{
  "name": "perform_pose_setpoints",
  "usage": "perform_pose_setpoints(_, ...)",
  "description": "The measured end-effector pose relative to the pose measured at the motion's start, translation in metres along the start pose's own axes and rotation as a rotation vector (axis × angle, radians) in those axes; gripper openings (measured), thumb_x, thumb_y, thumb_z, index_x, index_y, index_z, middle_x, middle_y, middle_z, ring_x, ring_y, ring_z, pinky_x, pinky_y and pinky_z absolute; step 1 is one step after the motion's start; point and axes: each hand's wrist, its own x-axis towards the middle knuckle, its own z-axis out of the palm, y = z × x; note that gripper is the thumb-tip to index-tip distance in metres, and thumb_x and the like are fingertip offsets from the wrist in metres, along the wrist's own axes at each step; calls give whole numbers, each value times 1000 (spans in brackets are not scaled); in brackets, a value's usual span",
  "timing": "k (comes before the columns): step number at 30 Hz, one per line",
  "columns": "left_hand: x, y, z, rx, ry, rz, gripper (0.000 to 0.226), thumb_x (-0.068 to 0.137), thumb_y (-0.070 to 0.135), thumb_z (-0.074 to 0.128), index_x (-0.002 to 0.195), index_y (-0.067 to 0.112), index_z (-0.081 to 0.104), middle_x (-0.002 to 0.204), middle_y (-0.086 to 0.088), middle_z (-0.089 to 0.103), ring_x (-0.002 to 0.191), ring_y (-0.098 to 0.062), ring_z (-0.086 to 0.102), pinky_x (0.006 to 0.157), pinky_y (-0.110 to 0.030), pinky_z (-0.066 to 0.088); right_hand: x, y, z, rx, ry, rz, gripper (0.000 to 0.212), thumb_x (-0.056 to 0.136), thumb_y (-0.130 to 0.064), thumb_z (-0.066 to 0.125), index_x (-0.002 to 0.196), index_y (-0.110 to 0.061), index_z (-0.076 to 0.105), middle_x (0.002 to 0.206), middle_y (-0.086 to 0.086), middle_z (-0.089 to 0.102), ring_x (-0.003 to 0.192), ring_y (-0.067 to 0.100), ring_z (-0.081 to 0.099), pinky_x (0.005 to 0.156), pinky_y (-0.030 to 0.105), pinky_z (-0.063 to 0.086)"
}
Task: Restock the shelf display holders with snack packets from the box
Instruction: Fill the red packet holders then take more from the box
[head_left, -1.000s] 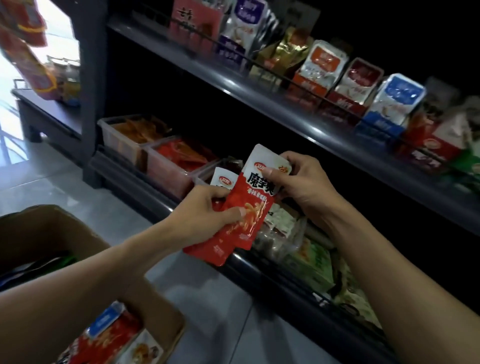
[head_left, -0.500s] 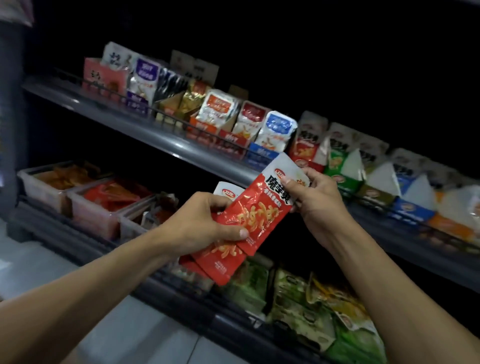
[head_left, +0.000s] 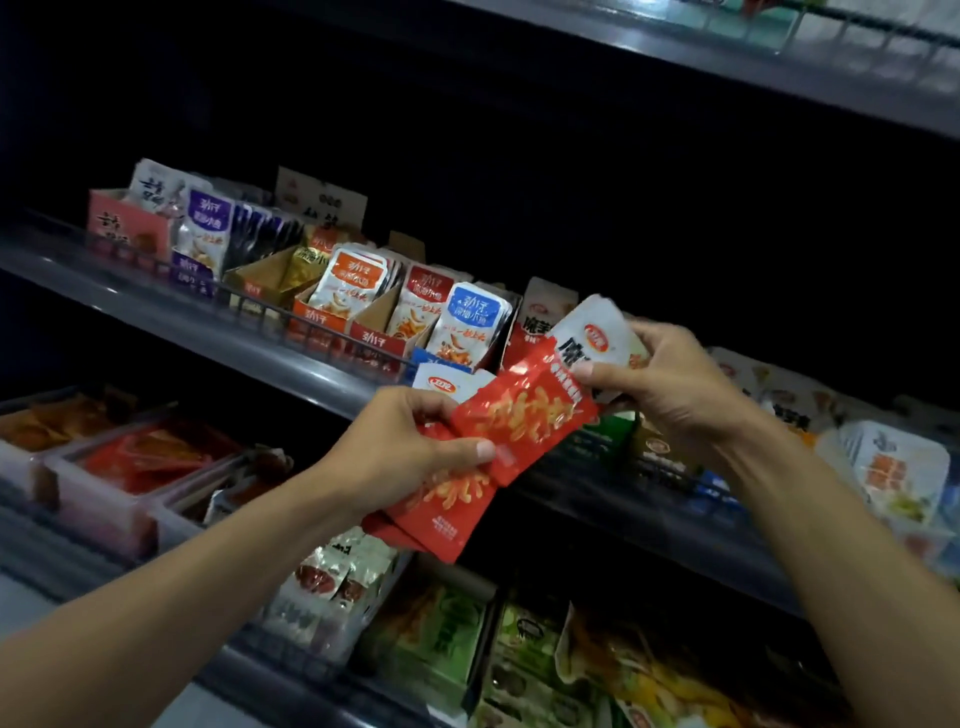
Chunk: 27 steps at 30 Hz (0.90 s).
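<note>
While my left hand (head_left: 410, 447) clutches a fan of red-and-white foil snack packets (head_left: 441, 514), count unclear, my right hand (head_left: 670, 384) pinches one (head_left: 540, 410) before the grey metal shelf (head_left: 218, 332).

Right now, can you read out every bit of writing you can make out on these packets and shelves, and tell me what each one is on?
"劲仔": blue-topped packet on the middle shelf.
"劲仔": orange-topped packet.
"劲仔": purple-topped packet.
"劲仔": red carton front.
Packet in the right hand: red oval logo and large black characters, partly covered, unreadable.
Stack of packets in the left hand: small print blurred.
All other labels: too blurred.
</note>
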Motion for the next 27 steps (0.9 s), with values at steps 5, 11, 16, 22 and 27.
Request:
perform_pose_setpoints(5, 36, 15, -14, 62, 125, 77, 15, 79, 12, 80, 89, 11, 69, 85, -10, 74, 68, -19, 73, 55, -28, 55, 41, -13, -30, -101, 327, -78, 15, 88, -10, 71, 97, -13, 59, 85, -3, 68, 73, 10, 67, 60, 26, 58)
perform_pose_setpoints(11, 64, 23, -26, 18, 101, 77, 21, 82, 9, 76, 97, 15, 64, 85, -7, 75, 68, -24, 74, 56, -36, 60, 86, -10, -36, -218, 443, 3, 22, 87, -4, 72, 76, -19, 59, 73, -7, 63, 50, 1, 63, 48, 23, 56)
perform_pose_setpoints(16, 82, 28, -37, 13, 121, 131, 21, 81, 11, 77, 96, 18, 65, 85, -5, 75, 67, -23, 73, 60, -40, 61, 117, -1, -34, -352, 446, 105, 18, 81, -11, 79, 78, -17, 62, 80, 0, 71, 68, 15, 71, 65, 37, 62)
perform_pose_setpoints(22, 93, 24, -49, -9, 138, 149, 22, 81, 16, 78, 97, 21, 65, 92, -4, 74, 73, -21, 74, 65, -38, 61, 136, -5, -20, -544, 374, 130, 22, 78, -18, 81, 81, -17, 60, 88, 4, 71, 79, 21, 71, 74, 45, 61)
perform_pose_setpoints(27, 94, 18, -49, -21, 159, 150, 21, 81, 14, 79, 95, 21, 65, 95, -2, 72, 74, -20, 74, 67, -40, 62, 141, -1, -9, -618, 156, 156, 20, 79, -17, 81, 84, -19, 61, 89, 3, 73, 80, 18, 72, 79, 44, 60)
